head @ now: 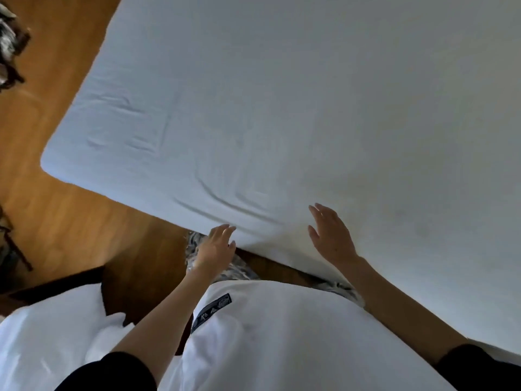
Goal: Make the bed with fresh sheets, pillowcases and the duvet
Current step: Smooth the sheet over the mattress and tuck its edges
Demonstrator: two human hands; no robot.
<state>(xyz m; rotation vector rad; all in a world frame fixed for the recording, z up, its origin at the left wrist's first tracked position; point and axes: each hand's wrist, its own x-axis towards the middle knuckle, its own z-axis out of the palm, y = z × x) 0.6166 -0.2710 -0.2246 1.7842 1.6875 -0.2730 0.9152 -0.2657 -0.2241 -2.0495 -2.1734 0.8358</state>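
Wooden plank floor (64,230), warm brown, lies at far left, with the rounded corner of the white fitted sheet (253,108) stretched over the mattress just beyond it, a few creases running toward my near edge. My left hand (215,245), fingers straight and slightly apart, holding nothing, reaches the sheet's edge, I judge to draw those creases flat. My right hand (329,235), fingers together and thumb out, lies palm-down on the sheet, likely smoothing it.
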